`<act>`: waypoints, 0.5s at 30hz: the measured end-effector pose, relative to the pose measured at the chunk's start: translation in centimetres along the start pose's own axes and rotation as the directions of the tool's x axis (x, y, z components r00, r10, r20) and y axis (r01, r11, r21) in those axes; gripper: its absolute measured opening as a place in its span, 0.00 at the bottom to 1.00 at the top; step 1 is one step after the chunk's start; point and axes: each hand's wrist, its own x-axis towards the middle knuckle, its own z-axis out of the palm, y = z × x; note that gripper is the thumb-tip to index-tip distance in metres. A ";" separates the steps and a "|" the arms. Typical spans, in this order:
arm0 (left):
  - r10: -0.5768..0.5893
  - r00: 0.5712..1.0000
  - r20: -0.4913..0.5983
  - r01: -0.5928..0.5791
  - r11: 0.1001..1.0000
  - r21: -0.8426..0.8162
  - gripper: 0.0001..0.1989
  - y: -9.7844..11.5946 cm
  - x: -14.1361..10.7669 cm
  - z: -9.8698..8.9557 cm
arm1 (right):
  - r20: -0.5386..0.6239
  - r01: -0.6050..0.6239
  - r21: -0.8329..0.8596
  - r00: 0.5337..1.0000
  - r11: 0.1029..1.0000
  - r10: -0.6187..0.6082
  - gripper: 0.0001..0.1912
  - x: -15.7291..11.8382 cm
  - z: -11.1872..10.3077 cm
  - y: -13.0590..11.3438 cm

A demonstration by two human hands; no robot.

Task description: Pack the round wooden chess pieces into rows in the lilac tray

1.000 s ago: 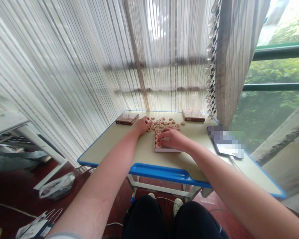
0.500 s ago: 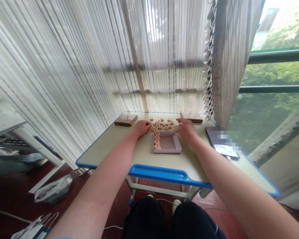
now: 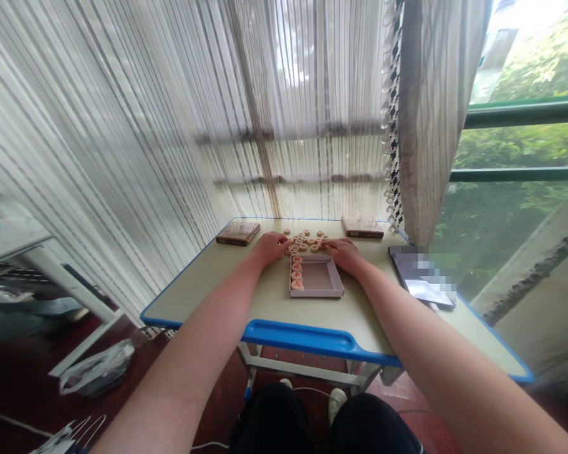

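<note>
A loose cluster of round wooden Chinese chess pieces (image 3: 303, 247) lies on the table behind a shallow lidless box (image 3: 317, 294). Red-marked pieces (image 3: 296, 275) form a column along the box's left inner side. At the cluster's left edge, my left hand (image 3: 269, 247) rests with bent fingers apart against pieces. My right hand (image 3: 344, 253) lies low behind the box's right corner, its fingers stretched leftward onto pieces at the cluster's right side. Fingertips of both hands partly hide the pieces they touch.
A flat brown box (image 3: 238, 232) lies at the table's back left and another patterned box (image 3: 362, 227) at the back right. A tablet (image 3: 421, 277) lies near the right edge. The table (image 3: 189, 277) has a blue front tray (image 3: 298, 335). Striped curtains hang behind.
My right hand has moved left and its fingers now touch the pieces, drawing the cluster's right side inward. My left hand has shifted slightly right. The view has tilted a little.
</note>
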 end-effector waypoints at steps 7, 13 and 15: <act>0.005 1.000 0.012 -0.005 0.999 -0.038 0.14 -0.3 0.3 0.6 | 0.016 0.066 0.006 0.998 0.998 -0.066 0.23 0.1 0.4 0.3; -0.033 0.999 0.015 0.035 0.991 -0.131 0.16 -0.1 0.5 0.9 | 0.096 0.052 -0.026 0.994 0.998 -0.049 0.24 0.4 0.6 0.2; -0.049 0.999 0.020 0.051 0.989 -0.140 0.17 -0.1 0.5 0.9 | 0.103 0.039 -0.031 0.994 0.999 -0.036 0.24 0.5 0.5 0.2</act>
